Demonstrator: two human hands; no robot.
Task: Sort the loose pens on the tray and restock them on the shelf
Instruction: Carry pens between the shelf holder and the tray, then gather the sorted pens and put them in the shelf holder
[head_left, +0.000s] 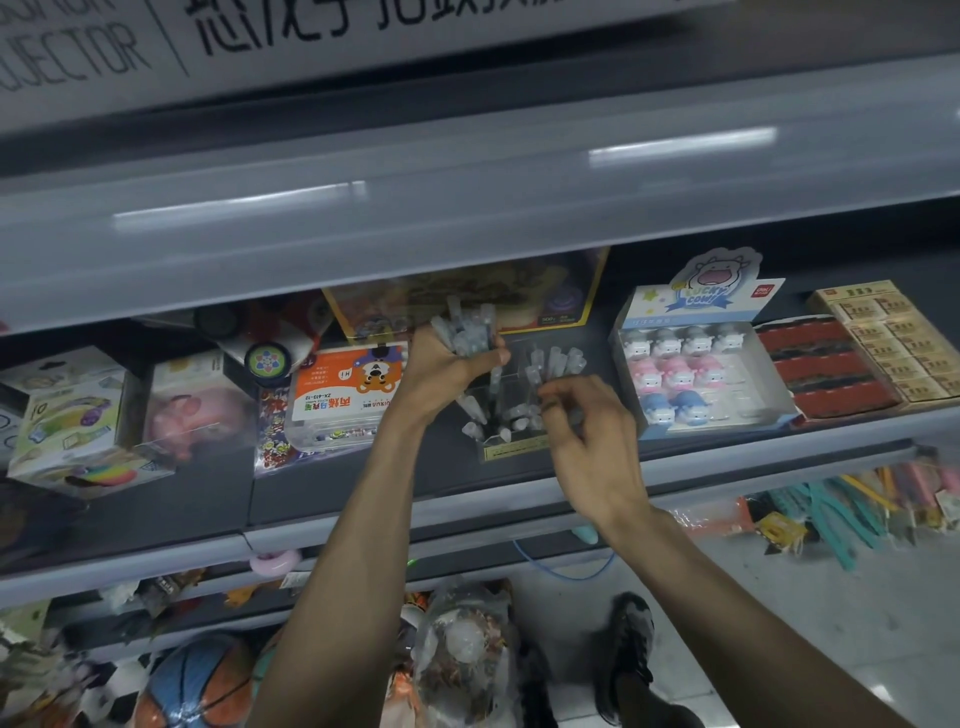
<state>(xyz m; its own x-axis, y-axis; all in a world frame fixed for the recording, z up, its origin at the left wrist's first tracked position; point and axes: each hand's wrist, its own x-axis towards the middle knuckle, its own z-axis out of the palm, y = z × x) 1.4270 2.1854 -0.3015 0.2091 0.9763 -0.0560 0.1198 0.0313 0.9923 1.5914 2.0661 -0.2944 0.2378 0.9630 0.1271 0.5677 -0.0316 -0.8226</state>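
My left hand (447, 371) grips a bundle of pens (467, 330) with clear caps, held upright above the shelf. A clear plastic pen holder (514, 410) stands on the dark shelf (337, 483) and holds several more pens with clear caps (553, 361). My right hand (587, 436) reaches into the holder from the front, its fingers curled around a pen (558, 410) at the holder's right side. The picture is blurred, so the exact pinch is hard to make out.
Left of the holder lies a clear box with an orange label (345, 397). To the right stands a cow eraser display box (701, 371), with brown and red boxes (878, 343) beyond. An upper shelf edge (467, 208) hangs overhead. Balls and bags fill the lower shelves.
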